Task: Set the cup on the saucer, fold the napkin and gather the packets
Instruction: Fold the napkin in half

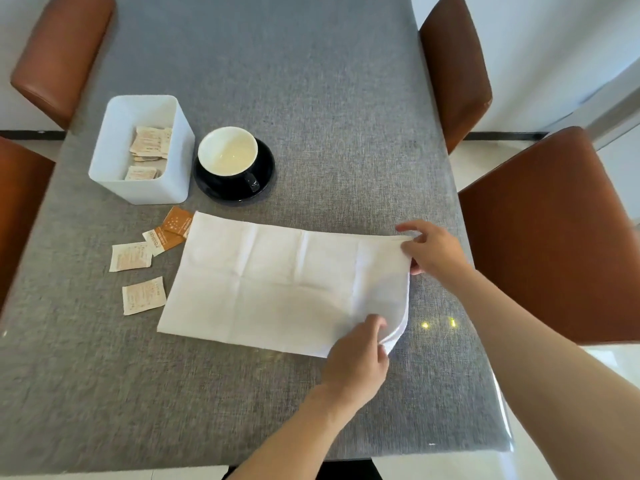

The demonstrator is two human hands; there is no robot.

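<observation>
Napkin (277,282) lies mid-table, already doubled over — two layers show at its right edge. Left hand (356,362) pinches the near right corner, lifting it slightly; right hand (433,249) pinches the far right corner. Cup (227,151) sits on the saucer (235,192) toward the far left of the table (311,81). White bin (138,150) beside it holds some packets — four loose packets (143,296) near the left edge.
</observation>
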